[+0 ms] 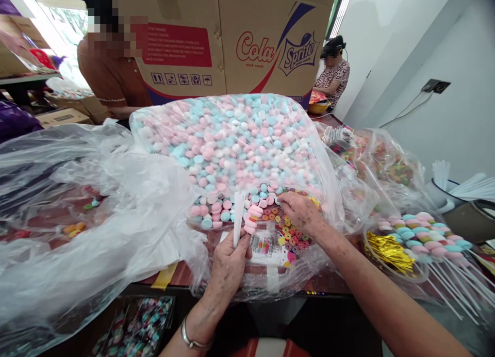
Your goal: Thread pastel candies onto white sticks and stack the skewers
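Observation:
My left hand [230, 256] is closed around a bunch of flat white sticks [238, 212] and a short skewer of pink marshmallows [253, 219] with orange and yellow gummy rings between them. My right hand [301, 210] reaches to the near edge of the marshmallow pile [232, 156], its fingertips pinched on a pale blue marshmallow [277, 198]. Below that hand lie loose gummy rings [294, 236] in red, orange and yellow. A printed card [265, 245] lies under clear plastic, just right of my left hand.
Finished marshmallow skewers [425, 233] lie at the right, beside a tub of gold twist ties [390, 251]. Behind them stands a pot of white sticks [464, 197]. Crumpled clear plastic [116, 212] covers the left side. A large carton [185, 32] stands behind; two people work beyond.

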Motion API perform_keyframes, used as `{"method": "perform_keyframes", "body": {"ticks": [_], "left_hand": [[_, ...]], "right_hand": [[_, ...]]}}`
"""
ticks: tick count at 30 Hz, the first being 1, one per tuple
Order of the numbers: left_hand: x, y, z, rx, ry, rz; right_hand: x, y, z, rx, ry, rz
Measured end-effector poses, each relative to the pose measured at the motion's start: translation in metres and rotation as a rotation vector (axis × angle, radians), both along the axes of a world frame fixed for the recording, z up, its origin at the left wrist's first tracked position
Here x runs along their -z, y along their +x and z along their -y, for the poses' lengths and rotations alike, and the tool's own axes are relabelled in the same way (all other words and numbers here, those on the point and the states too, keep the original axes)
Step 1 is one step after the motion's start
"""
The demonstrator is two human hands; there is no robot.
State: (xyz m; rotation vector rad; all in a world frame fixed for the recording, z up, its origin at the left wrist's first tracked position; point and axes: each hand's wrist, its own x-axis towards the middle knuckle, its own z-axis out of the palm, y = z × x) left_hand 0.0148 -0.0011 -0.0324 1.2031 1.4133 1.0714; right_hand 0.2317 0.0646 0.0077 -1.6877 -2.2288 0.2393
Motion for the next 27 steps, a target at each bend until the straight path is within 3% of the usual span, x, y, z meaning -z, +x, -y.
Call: {"method": "perform_keyframes", "body": {"ticks": [3,9,17,22,27], "left_hand": [[-0.002,0.000,0.000,-0.014,0.001,-0.009],[0.001,0.000,-0.001,-0.009,0.007,0.005],[0.000,0.001,0.000,-0.016,0.000,0.015],[0.001,0.001,0.000,-0.012,-0.003,0.022],[-0.001,0.001,0.000,-0.014,-0.004,0.021]], "right_hand": [[-0.006,-0.002,-0.004,-0.026,-0.078,0.153],[-0.003,-0.020,-0.009,-0.152,-0.076,0.395],[-0.004,-0.028,-0.016,-0.076,-0.117,0.253],[0.002,-0.035,-0.014,-0.130,-0.136,0.270],[0.011,-0.034,-0.011,-0.222,-0.062,0.322]]}}
